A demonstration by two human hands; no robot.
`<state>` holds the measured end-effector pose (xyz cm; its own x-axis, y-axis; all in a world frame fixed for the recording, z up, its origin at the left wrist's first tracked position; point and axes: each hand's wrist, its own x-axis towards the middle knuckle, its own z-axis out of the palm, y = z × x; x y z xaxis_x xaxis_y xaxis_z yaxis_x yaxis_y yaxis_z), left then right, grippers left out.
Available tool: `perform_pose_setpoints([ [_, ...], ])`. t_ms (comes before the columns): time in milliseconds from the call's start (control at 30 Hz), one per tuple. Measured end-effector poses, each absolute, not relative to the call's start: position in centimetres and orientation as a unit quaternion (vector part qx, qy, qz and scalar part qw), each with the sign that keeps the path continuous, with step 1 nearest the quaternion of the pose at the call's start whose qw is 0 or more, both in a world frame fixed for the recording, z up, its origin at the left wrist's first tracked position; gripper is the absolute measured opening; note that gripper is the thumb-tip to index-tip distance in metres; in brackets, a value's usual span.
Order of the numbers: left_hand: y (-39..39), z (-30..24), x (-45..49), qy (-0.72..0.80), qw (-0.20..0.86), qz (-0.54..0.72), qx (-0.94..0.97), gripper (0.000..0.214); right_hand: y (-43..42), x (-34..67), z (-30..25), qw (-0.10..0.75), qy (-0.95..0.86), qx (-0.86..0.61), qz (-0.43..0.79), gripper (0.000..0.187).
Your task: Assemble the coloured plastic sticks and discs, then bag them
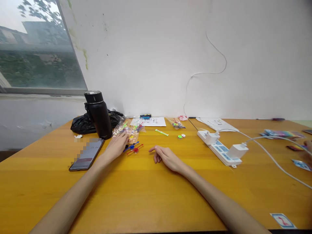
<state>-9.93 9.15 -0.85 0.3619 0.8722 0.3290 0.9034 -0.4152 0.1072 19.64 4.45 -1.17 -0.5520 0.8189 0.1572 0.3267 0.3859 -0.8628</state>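
Observation:
My left hand (118, 144) reaches palm down over the near edge of a clear plastic bag (133, 139) of small coloured parts. Its fingers are stretched forward, with the tips partly hidden among the parts. Close beside it lie a blue plastic arrow (132, 147) and a red plastic arrow (136, 149), both with round centres. A dark piece shows at the edge of the hand. My right hand (168, 158) rests on the table to the right of the arrows, index finger extended, the others loosely bent, nothing visible in it. Beyond it lies a light green and white strip (162, 132).
A black bottle (97, 117) and a phone (87, 155) stand and lie at left. Round green and white pieces (181, 136) and another small bag (177, 123) are farther back. Right are a power strip (220, 151) with cables and another person's hand (308, 148).

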Motion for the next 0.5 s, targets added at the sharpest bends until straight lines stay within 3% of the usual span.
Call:
perform_pose_setpoints([
  [233, 8.8, -1.1, -9.4, -0.553, 0.052, -0.159, -0.816, 0.028, 4.7, 19.8, -1.2, 0.296, -0.795, -0.372, 0.376, 0.053],
  [500, 8.2, -0.1, -8.5, -0.539, 0.03, -0.264, -0.799, 0.02, 7.6, 23.2, -2.1, 0.34, -0.78, -0.525, -0.007, 0.024],
])
